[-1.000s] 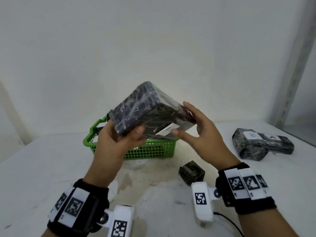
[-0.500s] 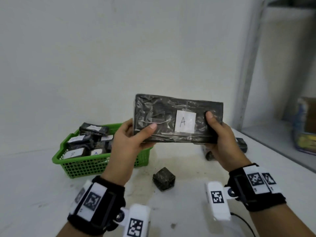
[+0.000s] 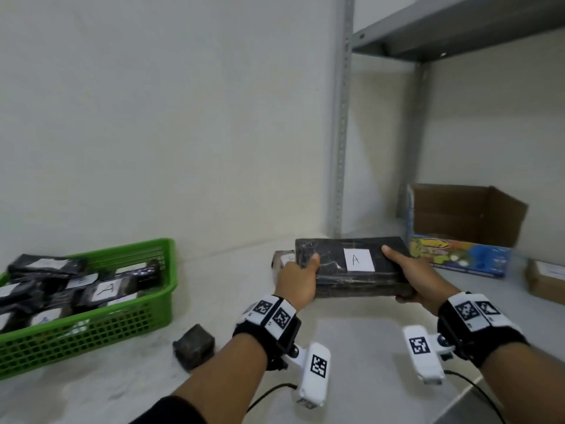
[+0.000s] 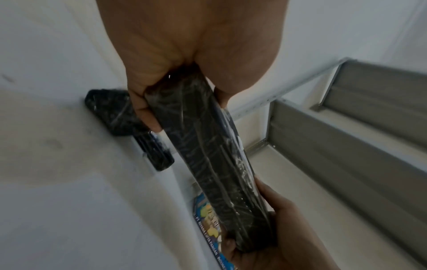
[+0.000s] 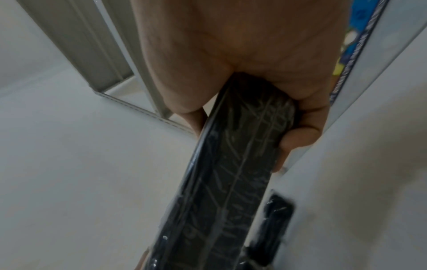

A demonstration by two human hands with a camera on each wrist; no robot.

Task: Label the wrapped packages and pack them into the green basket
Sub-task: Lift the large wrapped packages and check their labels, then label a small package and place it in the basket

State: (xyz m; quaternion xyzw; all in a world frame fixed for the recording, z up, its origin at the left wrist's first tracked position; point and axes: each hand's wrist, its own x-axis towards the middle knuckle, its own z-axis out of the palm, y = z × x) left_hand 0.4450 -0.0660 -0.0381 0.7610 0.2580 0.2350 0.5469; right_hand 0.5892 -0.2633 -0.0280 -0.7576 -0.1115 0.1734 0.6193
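A long flat package wrapped in black film (image 3: 330, 272) bears a white label (image 3: 358, 259) marked A. My left hand (image 3: 298, 278) grips its left end and my right hand (image 3: 411, 278) grips its right end, thumbs on top. Both wrist views show the package's narrow edge (image 4: 208, 146) (image 5: 233, 173) between thumb and fingers, held just above the white table (image 3: 351, 338). The green basket (image 3: 134, 313) stands at the left with several labelled black packages inside. A small dark wrapped cube (image 3: 193, 345) sits on the table near my left forearm.
Another wrapped package (image 3: 282, 260) lies behind my left hand against the wall. A colourful open carton (image 3: 458, 240) and a brown box (image 3: 547, 281) sit to the right under a grey metal shelf (image 3: 458, 29). A shelf post (image 3: 341, 117) rises behind the package.
The view has swung right. Both hands have carried the A package lower and to the right, away from the basket, tilting it flatter towards the table.
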